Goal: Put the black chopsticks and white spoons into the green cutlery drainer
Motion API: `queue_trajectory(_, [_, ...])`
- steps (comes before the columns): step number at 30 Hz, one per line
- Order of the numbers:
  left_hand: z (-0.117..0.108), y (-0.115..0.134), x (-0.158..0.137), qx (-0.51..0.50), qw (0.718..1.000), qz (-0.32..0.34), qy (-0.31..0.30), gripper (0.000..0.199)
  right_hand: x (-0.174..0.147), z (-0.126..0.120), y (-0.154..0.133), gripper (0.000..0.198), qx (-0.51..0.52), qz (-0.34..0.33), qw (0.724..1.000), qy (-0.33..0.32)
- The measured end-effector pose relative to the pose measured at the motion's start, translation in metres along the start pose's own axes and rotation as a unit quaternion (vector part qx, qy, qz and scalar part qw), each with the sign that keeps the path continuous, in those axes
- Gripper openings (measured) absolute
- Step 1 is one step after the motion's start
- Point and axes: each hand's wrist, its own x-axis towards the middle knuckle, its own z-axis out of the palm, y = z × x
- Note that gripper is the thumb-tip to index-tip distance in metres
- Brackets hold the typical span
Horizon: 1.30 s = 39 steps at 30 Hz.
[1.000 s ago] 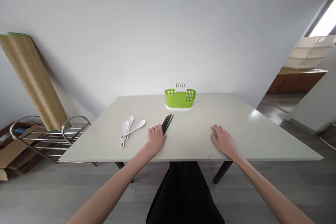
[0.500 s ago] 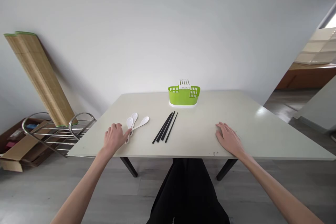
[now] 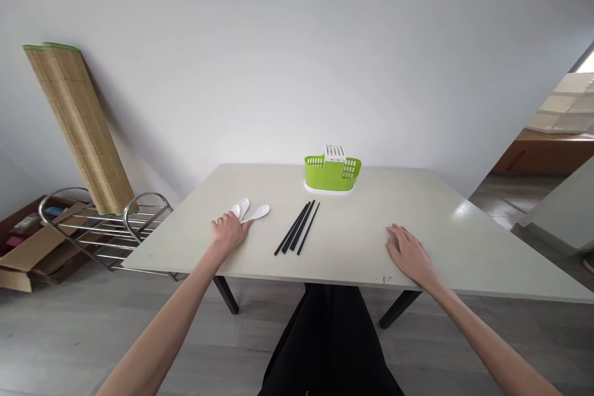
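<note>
Three white spoons (image 3: 262, 212) lie at the left of the table, their bowls pointing away from me. My left hand (image 3: 228, 230) is on their handles, its fingers curled down over them and its thumb against the handle of the rightmost one. The handles and my fingertips are mostly hidden under the hand. To the right of the spoons, several black chopsticks (image 3: 297, 228) lie side by side at a slant. My right hand (image 3: 410, 252) rests on the tabletop at the right, palm down, fingers stretched out, holding nothing.
A green slotted utensil basket (image 3: 330, 178) with a white top piece and base stands near the wall on the pale table (image 3: 380, 185). On the left are a metal rack (image 3: 102, 236), a leaning rolled bamboo mat (image 3: 81, 124) and an open cardboard box (image 3: 32, 260).
My left hand has shifted right and covers the spoon handles, where before it lay beside them with the thumb touching one. My right hand stays flat on the table. The view has turned slightly.
</note>
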Motion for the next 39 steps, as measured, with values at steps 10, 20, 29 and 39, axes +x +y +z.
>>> queue_trajectory(10, [0.007, 0.008, 0.015, -0.008, 0.999, 0.017, -0.035, 0.049, 0.0, -0.008, -0.005, 0.053, 0.006, 0.018, 1.0, -0.019])
queue_trajectory(20, [-0.014, 0.015, -0.002, -0.029, 0.999, 0.025, -0.034, 0.054, 0.001, -0.001, -0.003, 0.05, 0.015, 0.01, 1.0, 0.002])
queue_trajectory(29, [-0.041, 0.134, -0.055, -0.067, 0.983, 0.167, -0.04, 0.055, 0.006, -0.001, -0.004, 0.048, 0.032, 0.002, 0.999, 0.018])
queue_trajectory(39, [-0.043, 0.23, -0.075, -0.084, 0.967, 0.224, -0.084, 0.049, 0.008, -0.011, -0.014, 0.049, 0.038, 0.014, 0.999, 0.01])
